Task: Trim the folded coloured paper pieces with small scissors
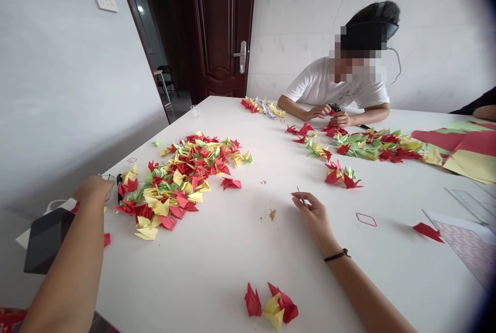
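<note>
My right hand (314,213) rests on the white table (232,255) with its fingers pinched on a thin metal needle (301,196) that points up and away. My left hand (94,188) reaches to the table's left edge, curled over a small clear cup (109,180) beside a black marker (120,188); its fingers are hidden. A big heap of red, yellow and green folded paper pieces (185,174) lies just right of that hand. A few joined red and yellow pieces (271,306) sit near me at the front.
Across the table a person in a white shirt (321,85) folds paper over another heap (364,146). Flat red and yellow sheets (461,149) lie far right, a cutting mat (470,245) at right. Small crumbs (272,213) and a red paper frame (366,219) lie near my right hand.
</note>
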Action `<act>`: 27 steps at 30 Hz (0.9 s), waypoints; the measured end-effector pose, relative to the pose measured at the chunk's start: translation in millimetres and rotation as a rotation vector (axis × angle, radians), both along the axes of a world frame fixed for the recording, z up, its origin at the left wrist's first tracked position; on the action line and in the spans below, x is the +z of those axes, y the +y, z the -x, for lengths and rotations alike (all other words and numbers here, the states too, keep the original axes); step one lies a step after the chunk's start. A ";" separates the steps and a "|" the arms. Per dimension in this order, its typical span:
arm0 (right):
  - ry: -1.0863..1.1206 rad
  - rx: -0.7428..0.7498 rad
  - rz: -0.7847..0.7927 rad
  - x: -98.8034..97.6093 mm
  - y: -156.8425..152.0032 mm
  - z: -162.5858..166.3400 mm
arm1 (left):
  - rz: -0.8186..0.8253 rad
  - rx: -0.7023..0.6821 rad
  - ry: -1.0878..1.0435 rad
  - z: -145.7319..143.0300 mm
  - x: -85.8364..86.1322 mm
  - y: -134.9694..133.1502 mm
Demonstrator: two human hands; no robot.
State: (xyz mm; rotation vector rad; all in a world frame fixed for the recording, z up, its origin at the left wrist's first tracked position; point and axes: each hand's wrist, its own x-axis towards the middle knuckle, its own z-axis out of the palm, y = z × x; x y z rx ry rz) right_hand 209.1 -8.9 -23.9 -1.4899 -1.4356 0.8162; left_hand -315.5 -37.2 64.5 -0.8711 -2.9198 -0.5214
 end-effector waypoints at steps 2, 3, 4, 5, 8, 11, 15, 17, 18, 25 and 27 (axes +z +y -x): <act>0.005 0.004 -0.013 0.9 -0.6 0.8 | 0.144 0.135 -0.107 -4.5 4.6 2.2; 0.005 0.007 -0.015 1.3 -1.0 1.1 | 0.191 0.152 -0.146 -6.5 6.8 2.6; 0.002 0.009 -0.014 1.8 -1.3 1.4 | 0.206 0.136 -0.159 -7.9 8.7 2.6; -0.005 0.010 -0.008 2.2 -1.7 1.6 | 0.208 0.124 -0.159 -8.5 10.1 2.2; -0.028 0.012 0.001 3.8 -2.7 1.9 | 0.186 0.135 -0.128 -8.6 13.5 -0.1; -0.034 0.014 0.003 4.9 -3.1 2.1 | 0.092 0.145 -0.014 -23.3 20.8 -2.1; -0.038 -0.012 0.027 3.7 -1.2 3.1 | -0.314 -0.324 0.243 -100.2 24.8 -0.3; -0.022 -0.029 0.006 3.1 0.7 4.1 | -0.348 -0.760 0.201 -156.1 14.2 4.6; -0.011 -0.037 -0.007 3.2 1.8 4.6 | -0.296 -0.957 0.208 -183.5 5.6 8.4; 0.121 -0.079 0.023 10.4 5.7 9.0 | -0.087 -1.314 0.512 -279.3 -52.9 46.3; 0.144 -0.098 0.012 10.7 6.2 9.6 | -0.061 -1.321 0.539 -280.6 -59.7 51.6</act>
